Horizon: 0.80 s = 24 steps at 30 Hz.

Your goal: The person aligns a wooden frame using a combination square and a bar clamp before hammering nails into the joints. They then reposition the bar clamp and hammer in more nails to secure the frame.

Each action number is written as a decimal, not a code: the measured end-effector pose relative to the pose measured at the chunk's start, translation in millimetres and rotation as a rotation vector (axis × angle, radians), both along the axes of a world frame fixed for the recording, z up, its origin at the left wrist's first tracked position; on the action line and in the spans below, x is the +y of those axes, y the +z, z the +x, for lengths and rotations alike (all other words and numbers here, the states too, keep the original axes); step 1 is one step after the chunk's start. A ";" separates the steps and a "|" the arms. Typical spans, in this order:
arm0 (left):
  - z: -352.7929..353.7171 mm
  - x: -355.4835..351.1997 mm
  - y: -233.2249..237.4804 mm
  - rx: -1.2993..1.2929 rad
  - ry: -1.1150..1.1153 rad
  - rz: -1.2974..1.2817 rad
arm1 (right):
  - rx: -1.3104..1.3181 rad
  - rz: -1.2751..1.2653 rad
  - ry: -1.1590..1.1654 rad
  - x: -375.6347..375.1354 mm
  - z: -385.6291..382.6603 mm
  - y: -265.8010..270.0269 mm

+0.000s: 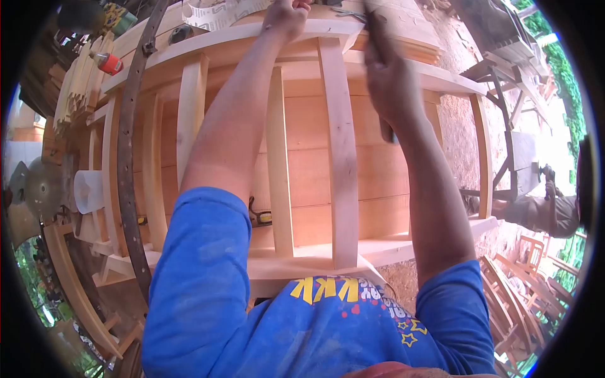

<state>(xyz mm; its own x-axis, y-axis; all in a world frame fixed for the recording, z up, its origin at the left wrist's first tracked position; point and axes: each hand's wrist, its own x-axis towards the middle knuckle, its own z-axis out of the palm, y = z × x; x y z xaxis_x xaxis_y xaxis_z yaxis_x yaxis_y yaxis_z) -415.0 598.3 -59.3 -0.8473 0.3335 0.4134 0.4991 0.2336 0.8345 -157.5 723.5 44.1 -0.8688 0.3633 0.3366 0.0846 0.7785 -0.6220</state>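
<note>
My left hand (288, 20) is closed at the far rail (220, 39) of a pale wooden frame, at the top edge of the view. Whatever its fingers pinch is too small to make out. Raised over the frame, my right hand (394, 88) is wrapped round a dark hammer (376, 31). Motion blurs the hammer, and its head is not clearly visible. The butt of its handle shows below my fist. Several upright slats, among them a wide one (340, 151), join the far rail to the near rail (277, 268).
A perforated metal bar (129, 132) crosses the frame's left side. A red bottle (108, 63) and printed paper (220, 14) lie beyond the rail. A yellow-and-black tape measure (263, 217) sits between slats. Curved wooden pieces (510, 296) are stacked at right.
</note>
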 end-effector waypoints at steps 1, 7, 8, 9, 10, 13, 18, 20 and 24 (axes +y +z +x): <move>5.6 -3.2 1.8 0.032 0.027 -0.050 | -0.302 0.148 0.075 7.3 -1.8 -5.3; -0.3 -2.4 -2.5 -0.006 -0.031 0.012 | 0.271 -0.019 0.060 -15.7 8.8 40.9; -2.2 -2.3 -3.1 -0.010 -0.027 0.016 | 0.305 -0.028 0.063 -15.6 7.6 38.6; -3.2 -1.1 -0.4 -0.011 -0.027 0.022 | 0.339 -0.037 0.066 -15.5 6.2 36.4; 0.6 -0.2 6.2 -0.003 -0.007 0.013 | 0.235 -0.095 0.064 -14.2 6.9 25.6; 4.9 1.0 0.9 0.024 0.018 -0.009 | -0.286 0.116 0.068 10.6 -6.2 -4.3; -4.3 2.1 -2.5 0.060 0.021 -0.084 | 0.035 -0.121 -0.032 -23.3 9.7 43.3; -4.1 2.7 -6.0 0.028 0.023 -0.048 | 0.256 -0.038 0.065 -12.0 -1.7 3.7; 10.4 -4.2 11.2 -0.021 0.051 -0.115 | -0.294 0.088 0.030 2.3 -2.6 -14.0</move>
